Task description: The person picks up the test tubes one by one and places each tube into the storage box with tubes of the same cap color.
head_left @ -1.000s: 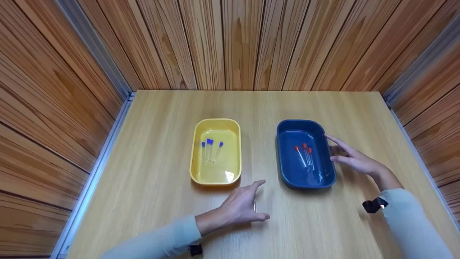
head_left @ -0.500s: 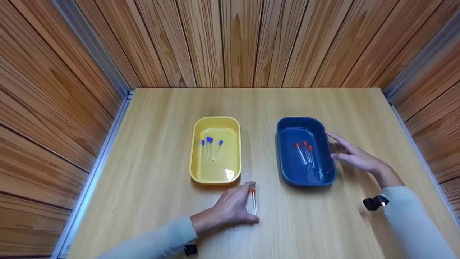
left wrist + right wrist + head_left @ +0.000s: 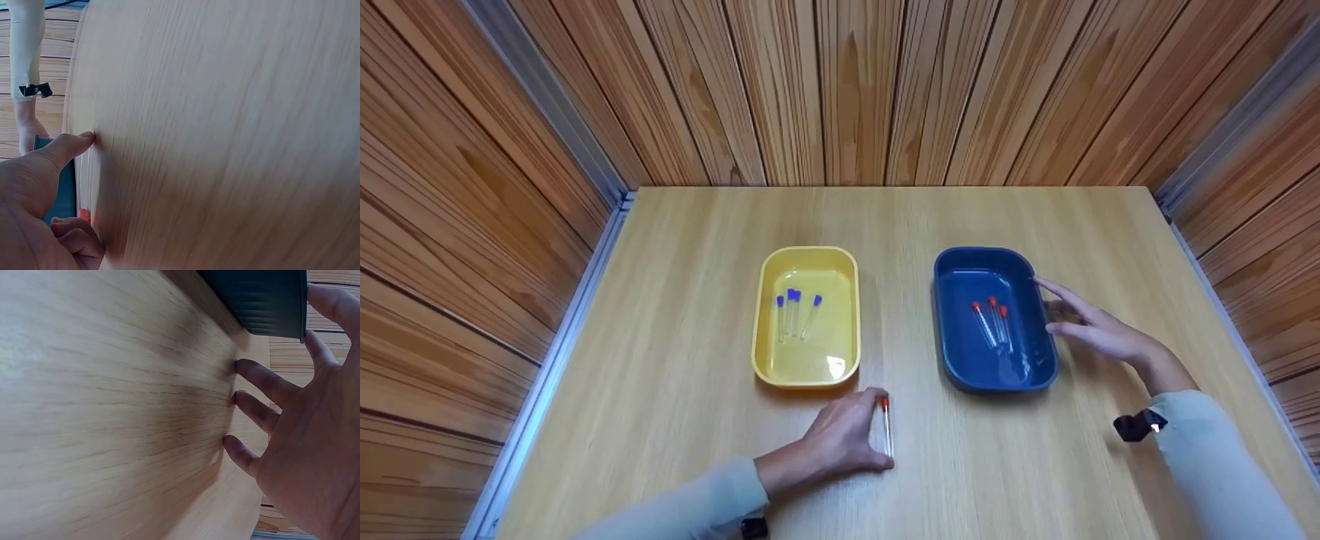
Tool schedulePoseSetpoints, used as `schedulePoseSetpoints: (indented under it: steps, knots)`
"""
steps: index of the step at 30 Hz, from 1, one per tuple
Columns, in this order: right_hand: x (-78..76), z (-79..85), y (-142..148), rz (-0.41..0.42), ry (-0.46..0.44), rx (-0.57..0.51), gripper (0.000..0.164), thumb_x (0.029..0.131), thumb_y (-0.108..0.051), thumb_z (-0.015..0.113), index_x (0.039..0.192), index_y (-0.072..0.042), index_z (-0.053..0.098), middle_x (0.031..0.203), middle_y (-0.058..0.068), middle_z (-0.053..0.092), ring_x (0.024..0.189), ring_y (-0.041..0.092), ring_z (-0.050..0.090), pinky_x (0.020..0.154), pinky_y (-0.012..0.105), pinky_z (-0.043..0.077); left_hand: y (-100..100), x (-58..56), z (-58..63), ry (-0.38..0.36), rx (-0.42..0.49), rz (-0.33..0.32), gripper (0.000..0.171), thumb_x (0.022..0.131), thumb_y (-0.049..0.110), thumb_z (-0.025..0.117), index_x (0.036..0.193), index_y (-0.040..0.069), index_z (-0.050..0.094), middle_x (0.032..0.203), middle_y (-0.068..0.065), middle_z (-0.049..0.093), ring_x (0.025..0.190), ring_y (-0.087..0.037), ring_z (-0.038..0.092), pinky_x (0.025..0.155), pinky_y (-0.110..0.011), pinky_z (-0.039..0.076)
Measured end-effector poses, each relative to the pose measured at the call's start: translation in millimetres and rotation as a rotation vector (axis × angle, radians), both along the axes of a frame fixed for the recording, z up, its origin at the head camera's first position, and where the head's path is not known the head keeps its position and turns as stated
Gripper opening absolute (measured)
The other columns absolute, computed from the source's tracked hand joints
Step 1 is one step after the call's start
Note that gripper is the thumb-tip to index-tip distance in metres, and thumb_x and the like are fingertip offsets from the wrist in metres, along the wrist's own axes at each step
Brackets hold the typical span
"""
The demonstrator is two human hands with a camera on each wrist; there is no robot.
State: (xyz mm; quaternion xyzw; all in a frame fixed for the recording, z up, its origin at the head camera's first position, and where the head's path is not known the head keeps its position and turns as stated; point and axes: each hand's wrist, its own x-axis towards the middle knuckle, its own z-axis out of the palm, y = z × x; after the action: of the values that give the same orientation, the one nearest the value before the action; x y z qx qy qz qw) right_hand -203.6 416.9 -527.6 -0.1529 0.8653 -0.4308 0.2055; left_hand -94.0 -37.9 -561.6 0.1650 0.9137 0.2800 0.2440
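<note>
A clear tube with a red cap (image 3: pixel 887 427) lies on the table in front of the trays. My left hand (image 3: pixel 840 435) pinches it lengthwise, index fingertip by the cap and thumb by the clear end. In the left wrist view, the other fingers (image 3: pixel 79 239) are curled and partly hide the red cap (image 3: pixel 84 214). My right hand (image 3: pixel 1102 334) touches the right side of the blue tray (image 3: pixel 943 330) with spread fingers, and several of its fingertips (image 3: pixel 239 367) rest on the table. Red-capped tubes (image 3: pixel 994 322) lie in that tray.
A yellow tray (image 3: pixel 757 337) stands left of the blue one, holding several tubes with blue-violet caps (image 3: pixel 797 311). Both trays sit on a wooden table (image 3: pixel 900 225). Wood-plank walls (image 3: pixel 855 90) rise at the back and sides.
My left hand has drawn left and narrowed its spread, bringing the red-capped tube into view between thumb and index finger. The right hand and both trays have stayed put.
</note>
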Motion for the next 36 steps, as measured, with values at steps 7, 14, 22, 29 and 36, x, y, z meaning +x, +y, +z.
schedulePoseSetpoints:
  steps: [7,14,22,29,36]
  knots:
    - [-0.3,-0.3,-1,0.003,0.004,-0.018,0.081,0.118,-0.024,0.056,0.183,-0.017,0.007,0.188,0.029,0.014,0.165,0.069,0.026,0.125,0.091,0.022,-1,0.3,0.7,0.043,-0.005,-0.018,0.097,0.077,0.043,0.105,0.157,0.015,0.058,0.140,-0.007,0.076,0.119,-0.019,0.073,0.113,-0.043,0.061]
    - [-0.4,0.3,0,0.000,0.008,-0.020,0.081,0.118,-0.024,0.055,0.183,-0.017,0.007,0.188,0.029,0.013,0.165,0.070,0.025,0.124,0.092,0.020,-2,-0.1,2.5,0.035,0.009,-0.005,0.097,0.076,0.041,0.106,0.157,0.015,0.058,0.139,-0.009,0.077,0.119,-0.021,0.074,0.113,-0.045,0.061]
    - [-1.0,1.1,0,0.004,-0.004,-0.032,0.080,0.119,-0.025,0.055,0.183,-0.017,0.007,0.188,0.029,0.011,0.166,0.069,0.022,0.124,0.092,0.020,-2,-1.8,7.2,0.023,0.007,-0.007,0.097,0.075,0.042,0.106,0.156,0.015,0.059,0.125,-0.005,0.078,0.099,-0.013,0.067,0.102,-0.038,0.063]
    - [-0.5,1.7,1,0.009,0.005,-0.045,0.080,0.118,-0.023,0.055,0.183,-0.016,0.008,0.188,0.028,0.012,0.165,0.068,0.025,0.124,0.091,0.021,2,-6.8,17.6,-0.031,0.035,0.024,0.098,0.076,0.043,0.106,0.157,0.018,0.059,0.129,-0.006,0.076,0.101,-0.015,0.065,0.104,-0.038,0.062]
    - [-0.5,-1.0,-1,0.002,0.004,-0.013,0.083,0.118,-0.027,0.057,0.183,-0.017,0.007,0.188,0.029,0.016,0.165,0.068,0.028,0.125,0.089,0.025,7,-8.5,31.2,0.033,0.093,0.019,0.092,0.074,0.041,0.107,0.152,0.018,0.064,0.091,0.004,0.064,0.084,-0.011,0.056,0.075,-0.026,0.048]
